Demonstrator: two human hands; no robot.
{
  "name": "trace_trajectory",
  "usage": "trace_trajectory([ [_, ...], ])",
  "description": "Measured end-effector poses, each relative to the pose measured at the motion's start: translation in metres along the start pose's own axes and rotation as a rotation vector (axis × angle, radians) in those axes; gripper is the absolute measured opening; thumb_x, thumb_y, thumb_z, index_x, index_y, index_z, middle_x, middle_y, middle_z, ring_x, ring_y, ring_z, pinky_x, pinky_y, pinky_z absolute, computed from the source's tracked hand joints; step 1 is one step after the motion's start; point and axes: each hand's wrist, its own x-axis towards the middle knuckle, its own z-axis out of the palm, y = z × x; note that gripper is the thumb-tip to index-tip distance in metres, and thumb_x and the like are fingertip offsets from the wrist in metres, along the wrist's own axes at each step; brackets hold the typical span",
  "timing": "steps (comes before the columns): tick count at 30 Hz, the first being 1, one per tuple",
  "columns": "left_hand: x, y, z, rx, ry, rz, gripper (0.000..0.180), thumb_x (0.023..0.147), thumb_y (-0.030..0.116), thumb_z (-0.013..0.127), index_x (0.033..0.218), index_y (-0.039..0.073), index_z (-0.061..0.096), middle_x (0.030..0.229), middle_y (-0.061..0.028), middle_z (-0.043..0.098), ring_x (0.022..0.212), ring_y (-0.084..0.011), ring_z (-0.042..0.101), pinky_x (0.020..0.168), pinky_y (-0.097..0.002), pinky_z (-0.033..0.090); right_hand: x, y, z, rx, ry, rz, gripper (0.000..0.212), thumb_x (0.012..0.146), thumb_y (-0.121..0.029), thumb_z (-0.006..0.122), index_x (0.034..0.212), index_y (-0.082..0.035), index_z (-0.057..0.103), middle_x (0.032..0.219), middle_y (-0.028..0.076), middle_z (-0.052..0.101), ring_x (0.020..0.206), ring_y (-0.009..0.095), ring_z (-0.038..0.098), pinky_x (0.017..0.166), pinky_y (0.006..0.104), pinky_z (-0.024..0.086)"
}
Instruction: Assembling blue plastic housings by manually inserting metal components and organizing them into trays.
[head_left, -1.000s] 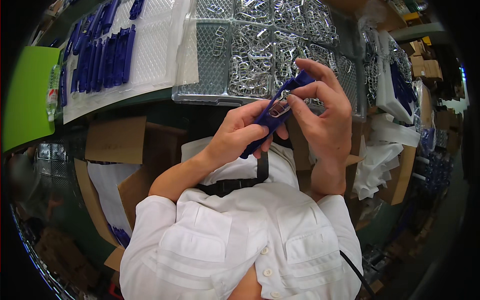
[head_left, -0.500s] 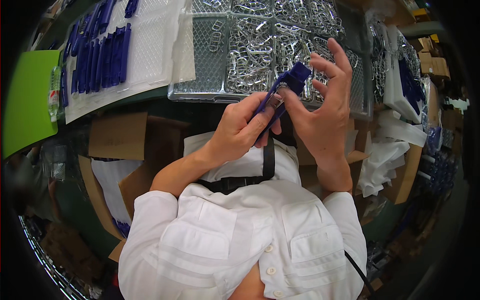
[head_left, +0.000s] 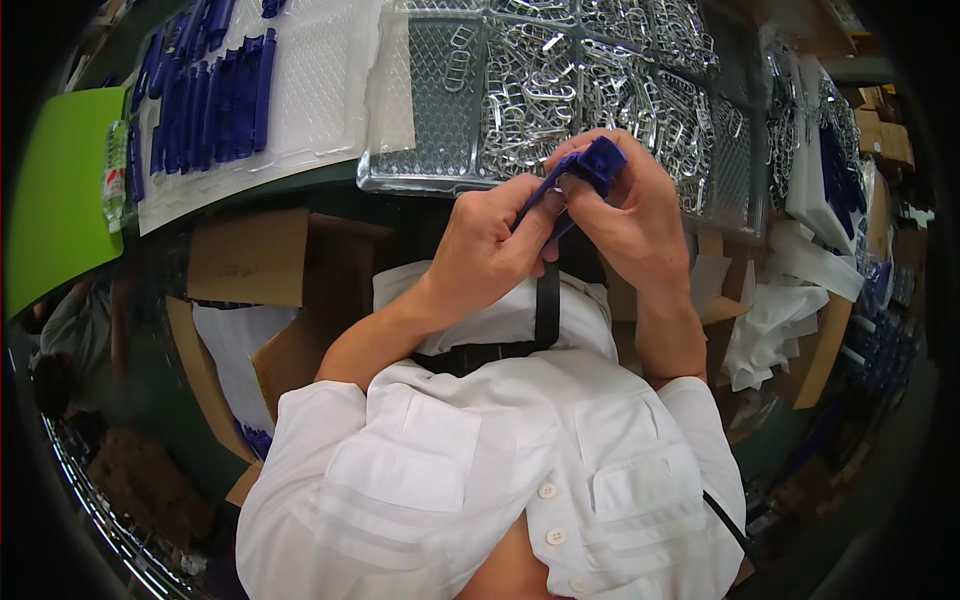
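Blue plastic pc [head_left: 602, 164] gripped btwn both hands [head_left: 494, 236], far end exposed.

Head-worn fisheye looking steeply down: white shirt [head_left: 500, 450] close below, left hand [head_left: 488, 235] and right hand [head_left: 632, 215] mid-frame, bench [head_left: 300, 188] beyond.

1 left hand [head_left: 488, 235], 1 right hand [head_left: 635, 215], 1 held blue part [head_left: 603, 160]. 1 divided tray [head_left: 418, 172], 1 bottle [head_left: 114, 178], 1 green board [head_left: 62, 190], 3 shirt buttons [head_left: 556, 537]. Metal clips [head_left: 533, 95]: dozens, too piled to count. Loose blue pieces [head_left: 236, 105]: several, overlapping.
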Motion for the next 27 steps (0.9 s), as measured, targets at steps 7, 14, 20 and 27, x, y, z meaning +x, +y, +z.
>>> trace_trajectory([
  [7,0.022,0.045,-0.040,-0.326,-0.372,-0.130,0.052,0.105,0.024,0.064,0.149,-0.001,0.051,0.112,-0.0094,0.068,0.094,-0.0126,0.065,0.084,-0.0268,0.052,0.035,-0.005,-0.021,0.426,0.008,-0.309,0.029,0.093,0.001,0.068,0.122,0.005,0.065,0.126,0.023,0.066,0.112,0.025,0.067,0.100,0.0375,0.054],
  [14,0.036,0.053,-0.028,0.507,0.104,0.525,0.067,0.076,0.000,0.087,0.139,-0.001,0.061,0.110,-0.0173,0.069,0.090,-0.0249,0.068,0.080,-0.0328,0.056,0.029,-0.006,-0.026,0.592,0.100,-0.304,0.052,0.094,0.001,0.066,0.143,0.012,0.050,0.140,0.029,0.060,0.125,0.033,0.064,0.108,0.0434,0.051],
  [20,0.045,0.048,-0.014,0.523,0.189,0.511,0.064,0.073,-0.002,0.089,0.133,0.000,0.064,0.105,-0.0149,0.069,0.088,-0.0239,0.069,0.076,-0.0327,0.056,0.016,0.022,-0.036,0.606,0.096,-0.273,0.053,0.095,0.006,0.061,0.145,0.012,0.046,0.140,0.029,0.059,0.130,0.035,0.061,0.111,0.0468,0.050],
  [27,0.060,0.051,-0.007,0.546,0.241,0.441,0.063,0.073,-0.003,0.087,0.131,-0.001,0.064,0.103,-0.0136,0.069,0.086,-0.0222,0.068,0.075,-0.0322,0.055,0.031,0.011,-0.045,0.600,0.106,-0.196,0.051,0.094,0.006,0.058,0.144,0.012,0.048,0.133,0.026,0.064,0.122,0.031,0.066,0.108,0.0445,0.052],
])
